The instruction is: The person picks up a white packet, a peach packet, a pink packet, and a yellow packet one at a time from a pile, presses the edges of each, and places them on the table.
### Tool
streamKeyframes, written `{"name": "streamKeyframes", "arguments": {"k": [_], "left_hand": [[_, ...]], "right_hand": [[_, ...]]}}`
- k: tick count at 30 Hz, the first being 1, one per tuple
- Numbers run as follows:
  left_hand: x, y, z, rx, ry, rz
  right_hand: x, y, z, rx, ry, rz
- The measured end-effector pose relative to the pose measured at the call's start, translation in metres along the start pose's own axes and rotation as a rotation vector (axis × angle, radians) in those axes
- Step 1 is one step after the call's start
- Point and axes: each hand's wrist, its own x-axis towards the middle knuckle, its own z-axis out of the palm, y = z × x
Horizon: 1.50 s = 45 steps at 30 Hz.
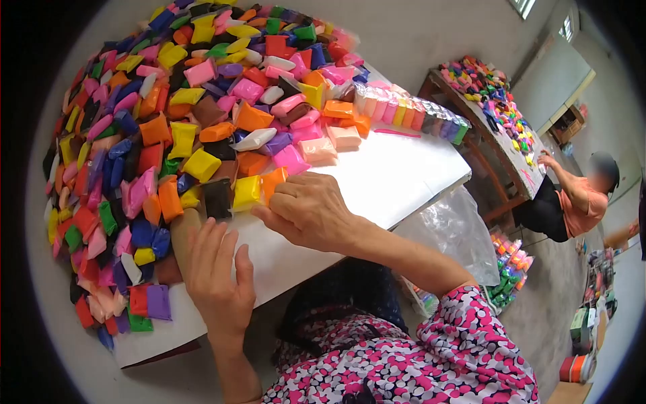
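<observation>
Near the front edge of the white table, my left hand (pixel 219 279) has its fingers stretched out, their tips against a brown packet (pixel 185 236). It grips nothing that I can see. My right hand (pixel 309 212) is curled, knuckles up, just right of a yellow packet (pixel 247 193) and against an orange packet (pixel 273 182). Its fingertips are partly hidden, so what lies inside them cannot be made out. A black packet (pixel 217 198) sits between the two hands, left of the yellow one.
A large heap of colourful soft packets (pixel 202 94) covers the table's (pixel 404 182) left and back. A row of clear-wrapped packets (pixel 410 111) lies at its far right. Below stands a plastic-lined crate (pixel 447 229). Beyond, a person (pixel 582 195) sits at another packet-covered table (pixel 498 121).
</observation>
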Motion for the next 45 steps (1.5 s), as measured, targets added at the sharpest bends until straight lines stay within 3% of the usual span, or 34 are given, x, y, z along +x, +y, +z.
{"name": "streamKeyframes", "arguments": {"k": [2, 5, 8, 12, 15, 20, 23, 24, 28, 31, 36, 38, 45], "left_hand": [[-0.004, 0.002, -0.002, 0.058, 0.042, 0.072], [-0.003, 0.009, 0.008, 0.055, -0.031, -0.049], [-0.001, 0.010, 0.001, 0.023, -0.137, -0.102], [0.000, 0.006, 0.001, 0.018, -0.119, -0.072], [0.001, 0.005, 0.002, 0.019, -0.118, -0.057], [0.001, 0.003, 0.000, -0.045, -0.106, -0.089], [0.002, 0.002, -0.003, -0.100, -0.070, -0.078], [0.002, 0.001, -0.004, -0.248, -0.007, -0.166], [0.017, 0.018, -0.017, -0.864, 0.138, -0.491], [0.038, 0.024, -0.012, -1.063, 0.091, -0.566], [0.038, 0.019, 0.004, -1.396, -0.046, -0.601], [0.030, 0.021, 0.003, -1.303, -0.052, -0.595], [0.014, 0.024, 0.005, -1.012, -0.164, -0.605]], "right_hand": [[-0.005, 0.000, -0.001, 0.028, -0.100, 0.067], [0.000, 0.016, -0.001, -0.012, -0.042, 0.017], [0.003, 0.033, -0.007, -0.090, -0.107, 0.130], [0.020, 0.061, -0.007, -0.127, -0.183, 0.282], [0.043, 0.070, 0.004, -0.205, -0.057, 0.066], [0.055, 0.086, 0.035, -0.286, -0.159, -0.008], [0.062, 0.077, 0.014, -0.019, -0.018, 0.196], [0.061, 0.066, 0.004, 0.133, 0.039, 0.254], [0.050, 0.019, -0.033, 1.022, -0.133, 0.666], [0.033, 0.008, -0.033, 1.207, -0.166, 0.733], [0.017, -0.007, -0.027, 1.094, -0.095, 0.681], [0.012, -0.008, -0.026, 0.948, -0.044, 0.619], [-0.008, -0.004, -0.022, 0.860, -0.020, 0.751]]}}
